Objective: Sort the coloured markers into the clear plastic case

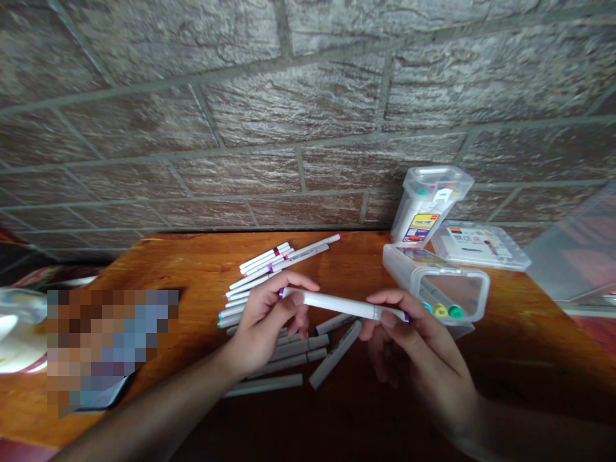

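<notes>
Item count, by kind

Left hand (267, 317) + right hand (430, 333): 2, center.
Held marker (341, 304): 1, center.
Loose markers (337, 356): at least 12, mid-frame, some hidden, exact count unclear.
Tub (408, 208): 1, right of center, contents uncountable.
Open box (483, 295): 1, right, 3 inner markers (455, 312) showing.
Flat case (474, 247): 1, right.
Phone (103, 394): 1, lower left.
Table (163, 260): 1.

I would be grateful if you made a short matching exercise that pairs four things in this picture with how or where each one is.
Things
1. Purple-ended marker
2. Lidded container
3. Open container
4. Plastic case

Places and states
A. On its side, mouth toward the viewer
B. Lying flat, printed side up
C. Held between left hand and right hand
D. Standing upright near the brick wall

Pairs: 1-C; 2-D; 3-A; 4-B
</notes>
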Tool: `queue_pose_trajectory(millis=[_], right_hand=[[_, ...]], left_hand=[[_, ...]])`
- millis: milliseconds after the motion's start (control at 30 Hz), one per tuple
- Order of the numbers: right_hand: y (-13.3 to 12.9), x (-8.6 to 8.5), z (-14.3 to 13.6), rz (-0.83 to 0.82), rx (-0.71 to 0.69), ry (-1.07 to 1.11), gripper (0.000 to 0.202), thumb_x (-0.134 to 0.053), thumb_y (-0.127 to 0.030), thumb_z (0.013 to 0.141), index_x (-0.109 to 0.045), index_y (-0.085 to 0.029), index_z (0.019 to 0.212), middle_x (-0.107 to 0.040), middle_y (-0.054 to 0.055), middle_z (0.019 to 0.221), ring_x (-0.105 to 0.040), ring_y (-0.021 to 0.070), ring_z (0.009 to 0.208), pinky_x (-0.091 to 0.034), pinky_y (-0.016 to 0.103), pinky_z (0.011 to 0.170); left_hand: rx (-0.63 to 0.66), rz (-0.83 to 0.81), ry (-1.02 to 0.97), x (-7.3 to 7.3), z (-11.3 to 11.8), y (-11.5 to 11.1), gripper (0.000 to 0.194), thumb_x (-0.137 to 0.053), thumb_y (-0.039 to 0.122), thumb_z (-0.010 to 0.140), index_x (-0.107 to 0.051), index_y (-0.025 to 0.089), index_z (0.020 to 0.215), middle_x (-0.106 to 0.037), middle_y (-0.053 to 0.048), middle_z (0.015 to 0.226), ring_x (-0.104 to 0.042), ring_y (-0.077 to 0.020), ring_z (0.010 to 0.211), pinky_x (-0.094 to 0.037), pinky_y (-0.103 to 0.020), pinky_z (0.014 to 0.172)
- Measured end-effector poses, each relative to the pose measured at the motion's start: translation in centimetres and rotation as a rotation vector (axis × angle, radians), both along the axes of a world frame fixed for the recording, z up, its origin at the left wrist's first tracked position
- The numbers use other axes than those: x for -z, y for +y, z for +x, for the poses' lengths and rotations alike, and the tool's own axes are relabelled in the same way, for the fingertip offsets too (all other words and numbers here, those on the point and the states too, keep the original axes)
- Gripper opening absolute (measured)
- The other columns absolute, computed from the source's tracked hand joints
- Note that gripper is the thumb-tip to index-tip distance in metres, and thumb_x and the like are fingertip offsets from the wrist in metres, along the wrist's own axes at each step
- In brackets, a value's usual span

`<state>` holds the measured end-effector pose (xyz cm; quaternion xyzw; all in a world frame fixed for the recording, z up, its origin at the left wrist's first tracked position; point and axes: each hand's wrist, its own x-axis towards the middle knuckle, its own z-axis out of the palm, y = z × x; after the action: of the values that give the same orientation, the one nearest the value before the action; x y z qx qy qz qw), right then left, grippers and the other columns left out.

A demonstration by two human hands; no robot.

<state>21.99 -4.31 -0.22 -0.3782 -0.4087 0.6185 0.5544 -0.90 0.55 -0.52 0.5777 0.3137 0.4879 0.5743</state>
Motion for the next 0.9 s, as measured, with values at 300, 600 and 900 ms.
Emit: queue_pose_trajectory(millis=[300, 600, 900], right_hand=[[0.03, 0.25, -0.08, 0.054, 0.009, -0.080, 0.029, -0.080, -0.050, 0.097, -0.069, -0.024, 0.104, -0.071, -0.003, 0.074, -0.057, 0.0060, 0.044, -0.047, 0.014, 0.040], [0.11, 0.23, -0.01, 0.070, 0.050, -0.127, 0.031, -0.082, -0.050, 0.094, -0.070, -0.023, 0.100, -0.071, -0.003, 0.071, -0.055, 0.0061, 0.043, -0.047, 0.014, 0.039], [0.01, 0.02, -0.24, 0.088, 0.070, -0.145, 0.033, -0.079, -0.053, 0.097, -0.068, -0.022, 0.097, -0.069, -0.004, 0.067, -0.055, 0.0063, 0.043, -0.045, 0.014, 0.038]], left_hand=[[-0.049, 0.078, 0.184, -0.92, 0.03, -0.23, 0.028, -0.073, 0.043, 0.100, -0.072, 0.016, 0.102, -0.064, 0.003, 0.059, -0.053, -0.0075, 0.045, -0.039, -0.015, 0.045], [-0.036, 0.058, 0.216, -0.43, 0.14, -0.75, 0.029, -0.072, 0.046, 0.100, -0.067, 0.017, 0.104, -0.064, 0.003, 0.063, -0.058, -0.0091, 0.050, -0.046, -0.017, 0.049], [0.021, 0.077, 0.151, -0.55, 0.33, -0.73, 0.027, -0.066, 0.045, 0.104, -0.065, 0.018, 0.104, -0.062, 0.004, 0.064, -0.056, -0.0085, 0.051, -0.048, -0.018, 0.051]])
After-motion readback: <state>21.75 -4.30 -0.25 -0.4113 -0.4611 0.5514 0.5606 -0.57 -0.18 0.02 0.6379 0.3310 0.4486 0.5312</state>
